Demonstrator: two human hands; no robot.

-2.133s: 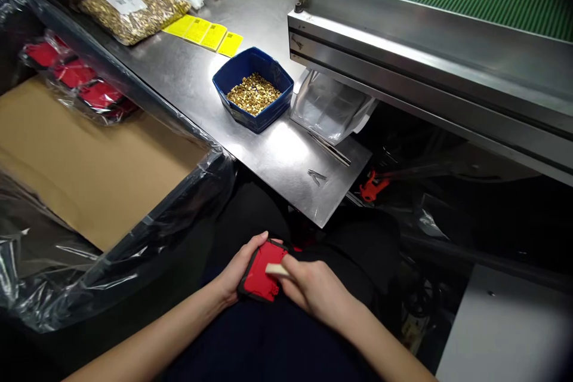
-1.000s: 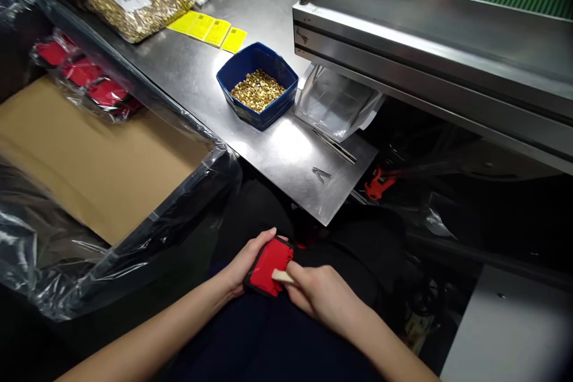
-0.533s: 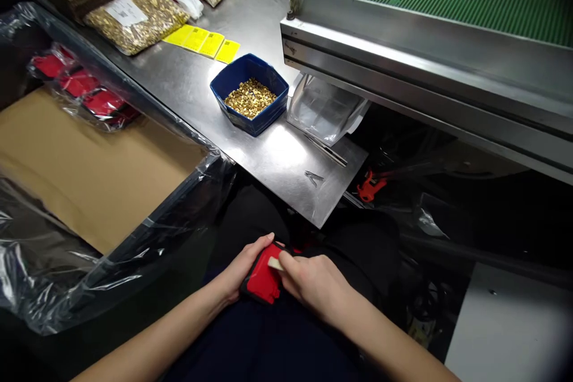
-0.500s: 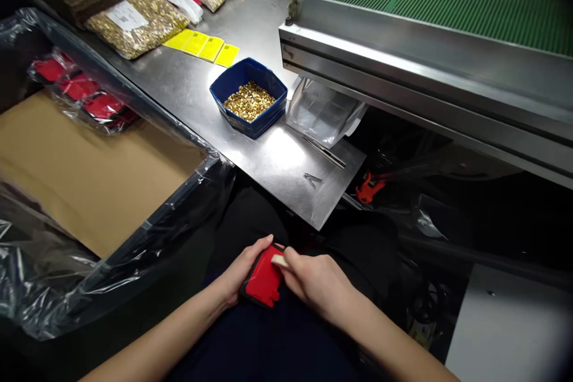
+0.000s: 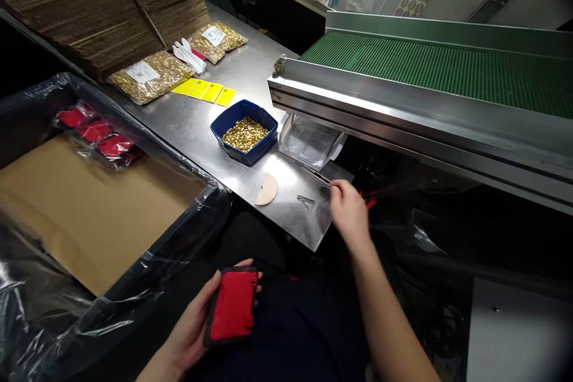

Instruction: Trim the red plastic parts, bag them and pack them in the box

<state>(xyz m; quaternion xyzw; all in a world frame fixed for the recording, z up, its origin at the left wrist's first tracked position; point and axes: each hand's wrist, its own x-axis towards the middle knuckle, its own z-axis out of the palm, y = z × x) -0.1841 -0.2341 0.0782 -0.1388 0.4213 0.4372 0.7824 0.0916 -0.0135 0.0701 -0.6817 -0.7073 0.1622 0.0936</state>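
My left hand [image 5: 194,325] is wrapped round a red and black rectangular case [image 5: 233,305], low in the head view. At the table's right corner, my right hand [image 5: 349,209] has its fingers pinched on the end of a thin metal tool [image 5: 313,173], which looks like tweezers. A pale, partly round disc [image 5: 267,189] lies flat on the metal table [image 5: 290,215]. Beside it sits a small pair of metal snips [image 5: 305,200]. Behind them stands a blue bin [image 5: 246,158] holding small gold-coloured parts [image 5: 245,134].
A green conveyor [image 5: 403,65] with a metal side rail crosses the right. A plastic-lined box [image 5: 111,203] with bagged red cases is at left. Yellow labels [image 5: 203,91], white gloves [image 5: 188,55], bags of gold parts [image 5: 152,76] and stacked cardboard [image 5: 102,0] lie farther back.
My right hand has left the red case and moved up and right to the thin tool. The pale piece now lies on the table. My left hand has shifted left with the case.
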